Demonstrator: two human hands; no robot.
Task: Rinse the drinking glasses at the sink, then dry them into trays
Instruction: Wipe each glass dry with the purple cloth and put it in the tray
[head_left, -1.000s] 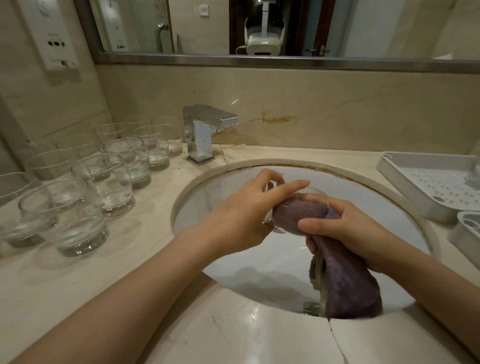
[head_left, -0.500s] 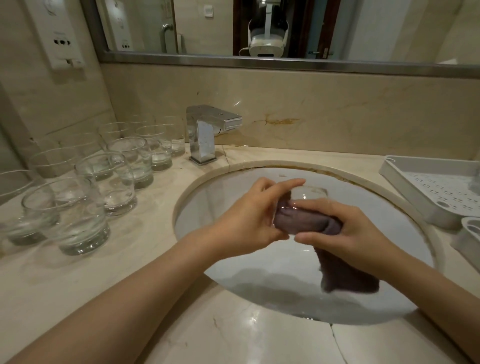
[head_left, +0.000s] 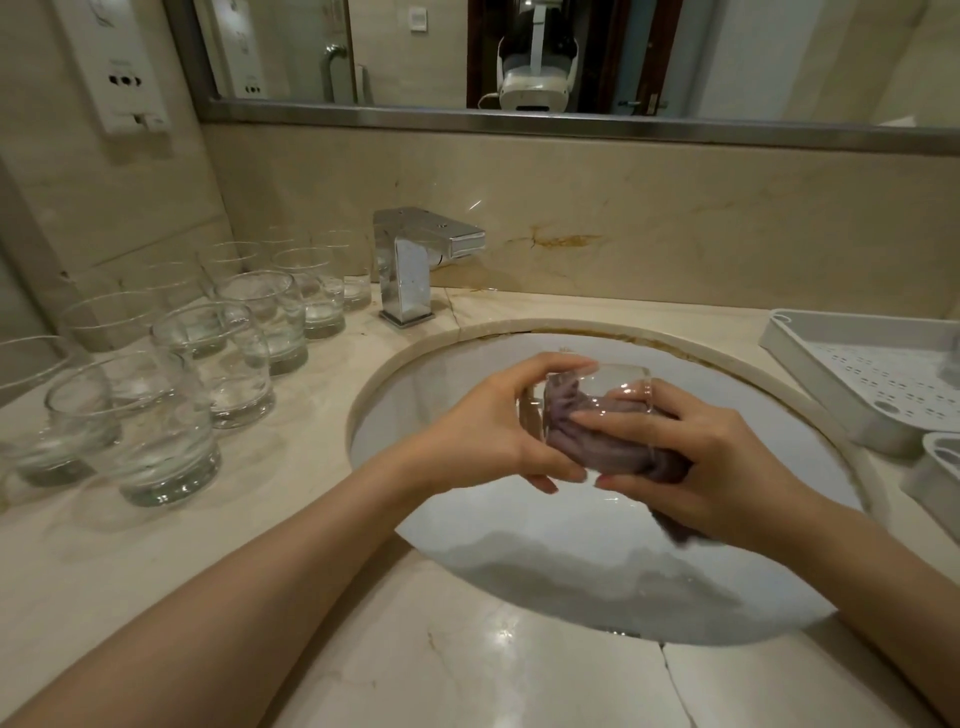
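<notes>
- Marble counter, pale cream, fills the near and left of the scene, with a round white sink sunk into its middle.
- Along the far wall runs a mirror; below it, at the sink's far-left edge, stands a square chrome tap, with no water running from it.
- On the left of the counter stands a crowd of clear drinking glasses, upright, mouths up, close together.
- On the right of the counter sit two white perforated trays, one behind the other, partly cut off at the edge of view.
- Over the middle of the sink both hands hold one clear glass in the air. It lies roughly on its side, with its long axis running left to right.
- The left hand curls around the glass's left end, thumb low and fingers over the top.
- The right hand grips a purple cloth, which is bunched inside the glass.
- The trays lie to the right of the glass, so the right hand is nearer to them; setting the glass down there probably means freeing the cloth first.
</notes>
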